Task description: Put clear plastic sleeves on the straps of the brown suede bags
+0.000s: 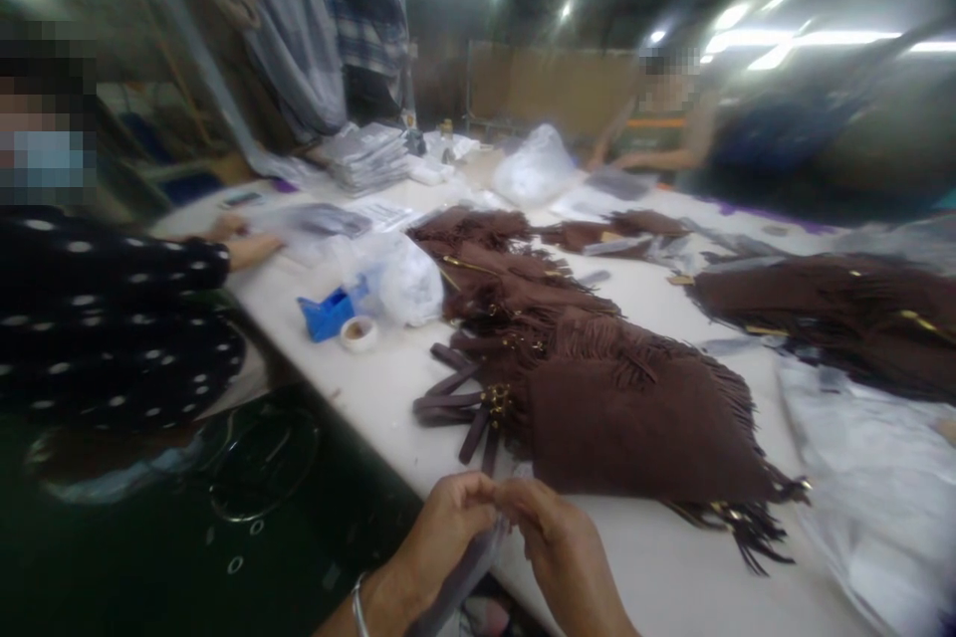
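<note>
My left hand (440, 542), with a bangle at the wrist, and my right hand (560, 547) meet at the table's near edge. Their fingertips are pinched together around a dark greyish-brown strap (467, 572). Part of it hangs below the hands, and the exact grip point is hidden by my fingers. Just beyond lies a dark brown fringed bag (642, 418), flat on top of other brown pieces. Several loose straps (448, 403) with gold-coloured metal fittings (497, 401) lie to its left.
A blue tape dispenser (327, 314), a tape roll (359, 333) and a clear plastic bundle (407, 279) sit left on the white table (373, 408). More brown fringed bags (829, 304) and white plastic (873, 488) lie right. Co-workers are at the left (97, 309) and far side (664, 129).
</note>
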